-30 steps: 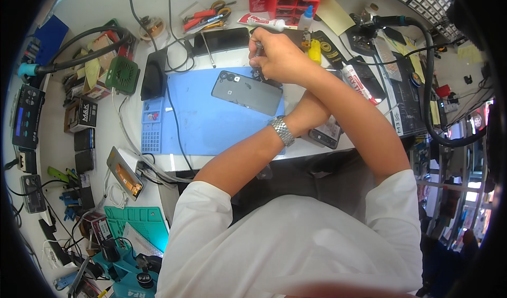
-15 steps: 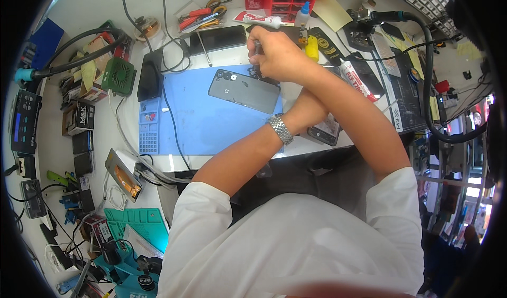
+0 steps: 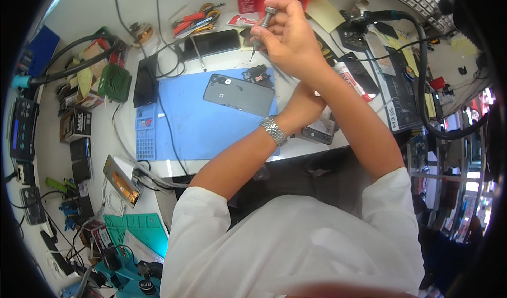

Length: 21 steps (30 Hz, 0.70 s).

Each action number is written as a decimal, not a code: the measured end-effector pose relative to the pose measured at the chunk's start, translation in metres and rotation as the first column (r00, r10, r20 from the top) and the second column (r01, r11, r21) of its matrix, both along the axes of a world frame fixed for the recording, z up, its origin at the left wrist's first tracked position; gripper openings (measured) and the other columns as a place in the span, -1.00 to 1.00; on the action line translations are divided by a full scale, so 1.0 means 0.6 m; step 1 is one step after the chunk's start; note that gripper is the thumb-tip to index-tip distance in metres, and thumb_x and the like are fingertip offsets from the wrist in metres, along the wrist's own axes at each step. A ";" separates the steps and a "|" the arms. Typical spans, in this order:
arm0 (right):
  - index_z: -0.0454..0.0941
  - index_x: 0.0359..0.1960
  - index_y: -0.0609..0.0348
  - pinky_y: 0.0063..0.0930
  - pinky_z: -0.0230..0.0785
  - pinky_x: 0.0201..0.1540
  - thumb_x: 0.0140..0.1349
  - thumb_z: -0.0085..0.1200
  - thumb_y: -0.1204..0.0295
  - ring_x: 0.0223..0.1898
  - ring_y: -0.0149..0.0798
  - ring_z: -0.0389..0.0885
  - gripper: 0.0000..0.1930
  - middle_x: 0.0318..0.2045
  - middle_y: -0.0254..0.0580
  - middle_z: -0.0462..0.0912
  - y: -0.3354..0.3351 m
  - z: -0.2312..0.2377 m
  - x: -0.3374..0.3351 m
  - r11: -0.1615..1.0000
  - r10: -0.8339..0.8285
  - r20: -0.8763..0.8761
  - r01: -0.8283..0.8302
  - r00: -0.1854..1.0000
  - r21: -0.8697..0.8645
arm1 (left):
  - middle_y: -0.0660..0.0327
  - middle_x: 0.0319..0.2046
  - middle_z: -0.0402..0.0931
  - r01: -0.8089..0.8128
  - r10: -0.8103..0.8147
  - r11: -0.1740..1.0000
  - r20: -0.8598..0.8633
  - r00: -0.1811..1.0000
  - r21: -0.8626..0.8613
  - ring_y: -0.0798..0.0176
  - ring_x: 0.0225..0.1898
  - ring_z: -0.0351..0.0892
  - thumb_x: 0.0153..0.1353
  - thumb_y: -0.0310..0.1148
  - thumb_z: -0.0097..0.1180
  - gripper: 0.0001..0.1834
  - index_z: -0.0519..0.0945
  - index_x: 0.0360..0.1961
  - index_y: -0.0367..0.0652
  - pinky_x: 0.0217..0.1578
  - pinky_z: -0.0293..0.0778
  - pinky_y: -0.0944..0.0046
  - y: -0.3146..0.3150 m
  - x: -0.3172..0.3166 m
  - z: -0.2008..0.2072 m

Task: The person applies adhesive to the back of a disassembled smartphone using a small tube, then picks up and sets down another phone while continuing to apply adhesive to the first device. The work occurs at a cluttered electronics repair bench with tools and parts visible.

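While the right hand (image 3: 288, 39) is raised in the upper middle of the frame, its fingers are closed round a small silver-handled screwdriver (image 3: 262, 26), whose tip points down and to the left, clear of the work surface. Below it, on the blue work mat (image 3: 200, 124) at the centre of the frame, lies a dark grey phone (image 3: 240, 95), back upward, camera cluster toward its left end. A small dark component (image 3: 257, 75) sits on the mat just above the phone's right end, under the screwdriver tip. The left forearm crosses beneath the right one, a metal wristwatch (image 3: 274, 130) on its wrist; the left hand (image 3: 309, 105) is largely hidden behind the right forearm, so whether it is open or holding something cannot be told. It lies near the mat's right edge, beside another phone (image 3: 317, 134) resting at the bench edge. Further items: a black phone (image 3: 211, 43) above the mat, red-handled tools (image 3: 193, 19) in the upper middle, a green block (image 3: 113, 81) at upper left.
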State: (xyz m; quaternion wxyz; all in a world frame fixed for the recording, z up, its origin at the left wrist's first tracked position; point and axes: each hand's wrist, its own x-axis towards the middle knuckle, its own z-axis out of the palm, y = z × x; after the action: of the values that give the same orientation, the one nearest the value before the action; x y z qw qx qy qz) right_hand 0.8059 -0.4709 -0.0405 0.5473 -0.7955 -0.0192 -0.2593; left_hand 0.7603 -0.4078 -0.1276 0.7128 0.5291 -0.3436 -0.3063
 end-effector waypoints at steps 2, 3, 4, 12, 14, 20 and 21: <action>0.15 0.36 0.39 -0.34 0.72 -0.03 0.45 0.20 0.65 -0.06 -0.16 0.79 -0.43 -0.06 0.11 0.67 -0.016 0.010 -0.053 0.990 -0.008 0.179 -0.018 0.984 0.143 | 0.09 0.09 0.67 0.040 -0.041 0.999 -0.050 0.998 -0.033 0.22 0.07 0.67 0.38 -0.59 0.20 -0.61 0.58 0.22 -0.31 0.06 0.58 0.18 -0.005 0.001 0.000; 0.16 0.34 0.42 -0.39 0.73 -0.06 0.43 0.22 0.66 -0.09 -0.20 0.79 -0.43 -0.06 0.10 0.67 -0.024 0.013 -0.082 0.982 -0.100 0.214 0.061 0.972 0.180 | 0.09 0.08 0.66 0.072 -0.074 0.997 -0.105 0.992 -0.021 0.24 0.05 0.68 0.38 -0.60 0.20 -0.61 0.58 0.22 -0.30 0.05 0.59 0.21 -0.003 0.002 0.000; 0.16 0.31 0.45 -0.45 0.74 -0.09 0.41 0.24 0.67 -0.11 -0.24 0.78 -0.43 -0.07 0.09 0.67 -0.034 0.014 -0.113 0.978 -0.144 0.311 0.088 0.939 0.188 | 0.10 0.08 0.66 0.100 -0.097 0.995 -0.165 0.982 0.009 0.27 0.03 0.69 0.38 -0.61 0.21 -0.62 0.58 0.21 -0.30 0.04 0.60 0.24 -0.002 0.003 0.002; 0.15 0.30 0.28 -0.42 0.73 0.03 0.43 0.28 0.62 -0.01 -0.25 0.72 -0.42 -0.04 0.06 0.64 -0.086 -0.024 -0.291 0.784 -0.612 0.279 0.521 0.740 0.339 | 0.11 -0.04 0.66 0.221 -0.247 0.969 -0.349 0.904 -0.112 0.11 -0.15 0.85 0.42 -0.58 0.26 -0.68 0.58 0.16 -0.26 -0.19 0.81 0.21 0.003 -0.018 0.032; 0.14 0.28 0.29 -0.42 0.76 -0.01 0.43 0.28 0.62 -0.03 -0.26 0.73 -0.43 -0.04 0.06 0.64 -0.088 -0.034 -0.306 0.782 -0.611 0.272 0.514 0.743 0.352 | 0.11 -0.06 0.68 0.235 -0.257 0.966 -0.330 0.908 -0.105 0.11 -0.15 0.85 0.43 -0.56 0.27 -0.68 0.58 0.16 -0.25 -0.20 0.81 0.22 0.004 -0.022 0.036; 0.13 0.27 0.36 -0.40 0.80 -0.06 0.42 0.27 0.64 -0.03 -0.26 0.72 -0.44 -0.06 0.09 0.63 -0.088 -0.053 -0.311 0.773 -0.617 0.254 0.513 0.745 0.372 | 0.09 -0.10 0.70 0.256 -0.275 0.961 -0.254 0.927 -0.103 0.12 -0.16 0.86 0.46 -0.50 0.28 -0.73 0.59 0.13 -0.26 -0.20 0.80 0.22 0.004 -0.031 0.033; 0.13 0.27 0.36 -0.40 0.80 -0.06 0.42 0.27 0.64 -0.03 -0.26 0.72 -0.43 -0.06 0.09 0.63 -0.088 -0.055 -0.311 0.776 -0.614 0.260 0.510 0.745 0.372 | 0.09 -0.11 0.70 0.264 -0.283 0.958 -0.245 0.927 -0.109 0.11 -0.16 0.86 0.47 -0.49 0.29 -0.74 0.60 0.12 -0.26 -0.20 0.80 0.21 0.004 -0.030 0.032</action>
State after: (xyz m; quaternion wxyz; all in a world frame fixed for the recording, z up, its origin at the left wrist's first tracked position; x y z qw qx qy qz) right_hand 0.6195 -0.5236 -0.0735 0.5344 -0.6156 0.1584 -0.5571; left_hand 0.7420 -0.4054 -0.1087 0.7209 0.4051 -0.3294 -0.4558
